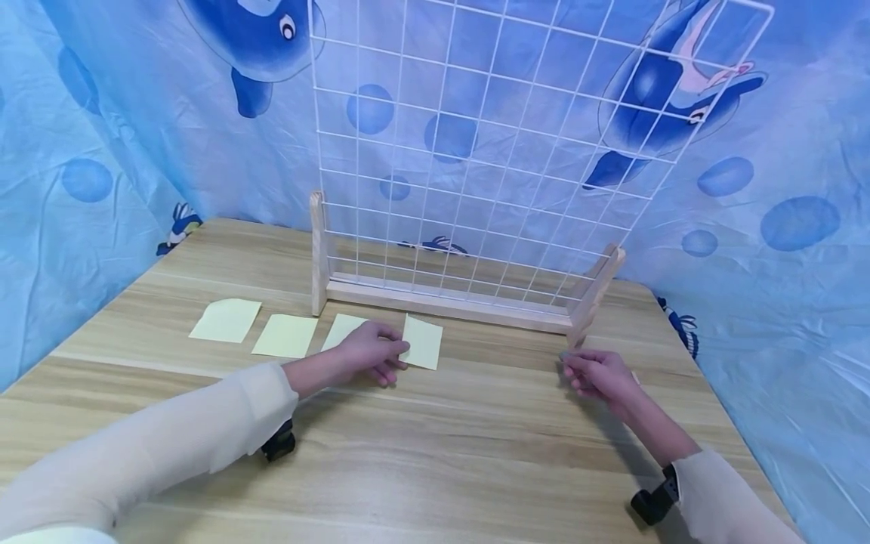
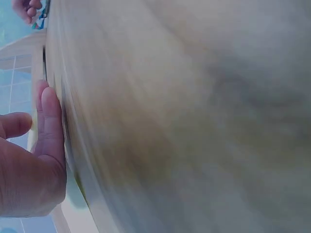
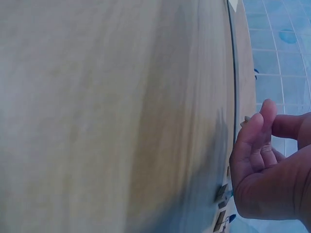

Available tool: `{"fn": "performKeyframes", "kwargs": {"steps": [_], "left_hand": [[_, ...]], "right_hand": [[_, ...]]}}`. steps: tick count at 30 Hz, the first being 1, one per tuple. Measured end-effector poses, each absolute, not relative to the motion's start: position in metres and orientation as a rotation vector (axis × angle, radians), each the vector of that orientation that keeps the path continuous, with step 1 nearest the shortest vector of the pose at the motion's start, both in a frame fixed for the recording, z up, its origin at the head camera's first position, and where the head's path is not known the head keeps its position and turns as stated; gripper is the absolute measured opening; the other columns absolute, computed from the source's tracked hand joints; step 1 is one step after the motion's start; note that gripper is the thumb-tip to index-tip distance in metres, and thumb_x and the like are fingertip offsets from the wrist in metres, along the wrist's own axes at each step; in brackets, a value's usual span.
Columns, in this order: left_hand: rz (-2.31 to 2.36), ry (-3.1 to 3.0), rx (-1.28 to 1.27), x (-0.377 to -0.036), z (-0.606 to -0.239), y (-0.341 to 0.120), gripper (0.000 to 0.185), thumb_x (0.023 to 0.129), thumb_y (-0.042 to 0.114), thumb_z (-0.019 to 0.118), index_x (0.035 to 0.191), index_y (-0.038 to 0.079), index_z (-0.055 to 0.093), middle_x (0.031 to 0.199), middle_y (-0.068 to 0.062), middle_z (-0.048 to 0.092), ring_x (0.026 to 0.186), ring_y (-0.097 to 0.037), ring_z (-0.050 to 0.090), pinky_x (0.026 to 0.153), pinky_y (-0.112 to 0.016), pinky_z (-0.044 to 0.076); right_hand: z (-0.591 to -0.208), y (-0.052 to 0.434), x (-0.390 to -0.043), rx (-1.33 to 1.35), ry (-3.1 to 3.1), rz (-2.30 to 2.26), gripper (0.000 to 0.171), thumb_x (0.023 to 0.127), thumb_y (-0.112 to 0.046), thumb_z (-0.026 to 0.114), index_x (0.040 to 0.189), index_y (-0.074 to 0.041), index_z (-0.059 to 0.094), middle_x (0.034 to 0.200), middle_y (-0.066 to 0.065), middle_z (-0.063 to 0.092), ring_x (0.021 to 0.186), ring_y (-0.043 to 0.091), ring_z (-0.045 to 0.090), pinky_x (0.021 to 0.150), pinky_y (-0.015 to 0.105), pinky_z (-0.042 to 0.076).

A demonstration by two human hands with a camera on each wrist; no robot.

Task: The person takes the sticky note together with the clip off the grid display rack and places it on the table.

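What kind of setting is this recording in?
Probably a staged indoor tabletop setup: a wooden table walled in by a blue cartoon-dolphin cloth backdrop, with a white wire grid panel in a wooden stand and yellow paper notes.

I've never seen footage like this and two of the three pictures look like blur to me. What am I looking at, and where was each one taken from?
There is no machine here: a person works with two bare hands. The sharp picture comes from a camera worn on the head, looking down at a wooden table. On it stands a white wire grid in a wooden base, and four pale yellow paper notes lie in a row in front. The left hand touches the rightmost note. The right hand has its fingers curled, seemingly pinching something small that cannot be made out.

The two blurred pictures come from cameras strapped to each wrist. They sit so near the tabletop that the wood fills the frame, with only part of each hand showing at the edge.
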State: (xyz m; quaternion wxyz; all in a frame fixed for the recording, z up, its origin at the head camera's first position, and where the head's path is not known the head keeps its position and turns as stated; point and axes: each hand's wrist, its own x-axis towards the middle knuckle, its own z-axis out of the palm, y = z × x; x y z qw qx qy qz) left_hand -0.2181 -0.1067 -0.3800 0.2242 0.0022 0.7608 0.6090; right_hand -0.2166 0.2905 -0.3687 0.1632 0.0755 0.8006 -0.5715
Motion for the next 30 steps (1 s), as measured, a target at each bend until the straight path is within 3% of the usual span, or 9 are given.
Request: {"fn": "performKeyframes", "kwargs": {"steps": [14, 30], "left_hand": [[1.633, 2.083, -0.014, -0.21, -0.376, -0.119, 0.047, 0.097, 0.017, 0.056, 0.133, -0.01, 0.042, 0.09, -0.018, 0.07, 0.056, -0.016, 0.065, 0.056, -0.031, 0.059], [1.58, 2.14, 0.026, -0.21, -0.358, -0.137, 0.045, 0.098, 0.017, 0.052, 0.13, -0.013, 0.044, 0.089, -0.022, 0.069, 0.056, -0.016, 0.065, 0.057, -0.032, 0.059]], "right_hand": [[-0.38, 0.307, -0.212, 0.301, 2.33, -1.53, 0.039, 0.097, -0.02, 0.056, 0.123, 0.008, 0.051, 0.076, -0.004, 0.063, 0.062, 0.005, 0.059, 0.056, 0.021, 0.053], [-0.377, 0.311, -0.209, 0.356, 2.331, -1.562, 0.045, 0.096, -0.022, 0.057, 0.129, 0.008, 0.05, 0.075, -0.004, 0.063, 0.06, 0.006, 0.057, 0.055, 0.022, 0.054]]}}
